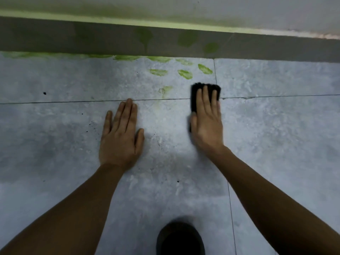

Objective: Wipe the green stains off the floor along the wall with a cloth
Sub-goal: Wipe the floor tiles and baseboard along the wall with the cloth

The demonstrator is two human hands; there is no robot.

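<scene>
Green stains (184, 74) dot the grey floor tiles close to the wall, and a green streak (55, 55) runs along the foot of the skirting. A fainter smear (166, 89) lies just left of the cloth. My right hand (207, 118) lies flat on a black cloth (198, 87), pressing it to the floor below the stains. The cloth shows past my fingertips and beside my thumb. My left hand (121, 137) rests flat on the tile with fingers spread a little, holding nothing.
A dark grey skirting (92, 38) with faint green blotches (185, 38) runs along the base of the pale wall (165, 8). Tile joints cross the floor. A dark rounded thing (180, 238) sits at the bottom edge, near my arms.
</scene>
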